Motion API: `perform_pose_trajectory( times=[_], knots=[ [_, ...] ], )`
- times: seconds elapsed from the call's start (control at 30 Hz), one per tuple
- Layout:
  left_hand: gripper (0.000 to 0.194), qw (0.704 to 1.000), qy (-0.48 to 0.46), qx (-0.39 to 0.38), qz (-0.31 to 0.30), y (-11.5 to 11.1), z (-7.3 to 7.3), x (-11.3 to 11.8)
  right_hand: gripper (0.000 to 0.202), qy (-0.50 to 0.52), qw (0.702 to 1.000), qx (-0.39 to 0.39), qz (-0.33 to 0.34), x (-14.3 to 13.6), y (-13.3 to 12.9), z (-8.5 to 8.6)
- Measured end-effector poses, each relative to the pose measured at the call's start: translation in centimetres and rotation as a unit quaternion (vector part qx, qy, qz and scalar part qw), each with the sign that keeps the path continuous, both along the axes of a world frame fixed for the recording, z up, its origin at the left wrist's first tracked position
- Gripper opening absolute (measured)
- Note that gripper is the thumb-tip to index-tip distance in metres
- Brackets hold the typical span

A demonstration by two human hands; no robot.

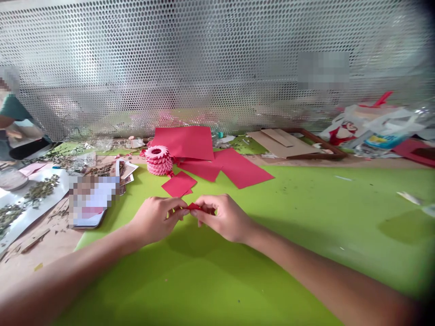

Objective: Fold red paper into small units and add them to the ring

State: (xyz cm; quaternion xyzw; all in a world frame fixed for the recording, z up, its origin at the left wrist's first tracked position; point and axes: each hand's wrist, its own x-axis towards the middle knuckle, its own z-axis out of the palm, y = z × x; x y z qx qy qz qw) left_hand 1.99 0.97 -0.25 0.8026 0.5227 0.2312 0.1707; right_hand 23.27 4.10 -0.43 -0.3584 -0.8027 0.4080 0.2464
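Observation:
Between my fingertips is a small folded piece of red paper (194, 206), held above the green table mat. My left hand (154, 221) pinches its left end, thumb against fingers. On the other side my right hand (222, 217) grips the right end the same way, and its fingers cover part of the paper. Just beyond the hands lies a small red paper square (179, 184). Behind that stands a ring-shaped stack of pink and red folded paper pieces (158, 160). Larger red sheets (243, 168) overlap farther back, one of them (185, 142) lying on top.
At left are a phone (89, 219) and white paper with dried plant bits (42, 190). Cardboard pieces (282, 142) and a brown frame (314, 140) lie at the back, near plastic bags (370, 129). A perforated metal panel (190, 59) closes off the rear. Another person (20, 117) is at far left.

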Motion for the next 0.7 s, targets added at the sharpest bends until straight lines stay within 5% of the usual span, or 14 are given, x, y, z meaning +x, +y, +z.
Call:
perform_pose_trajectory(
  times=[0.23,0.37,0.47,0.57,0.7],
  knots=[
    [0.019,0.998,-0.021,-0.058,-0.005,-0.3,0.0,0.6,0.021,0.036,0.999,0.002,-0.004,-0.3,0.2,0.0],
    [0.022,0.997,-0.006,-0.072,-0.032,0.7,1.2,-0.3,0.021,0.031,0.999,-0.01,-0.003,-0.3,0.3,-0.1],
    [0.032,0.997,-0.004,-0.065,0.032,3.6,3.4,-5.1,0.022,0.026,0.999,-0.029,-0.008,-0.2,0.3,-0.1],
    [0.039,0.969,0.016,-0.071,0.237,6.2,5.0,-12.7,0.02,0.012,1.0,-0.012,-0.011,-0.2,0.2,-0.1],
    [0.047,0.936,0.037,-0.062,0.343,6.4,4.0,-20.0,0.021,-0.013,1.0,0.011,0.01,-0.2,0.1,-0.3]
  ],
)
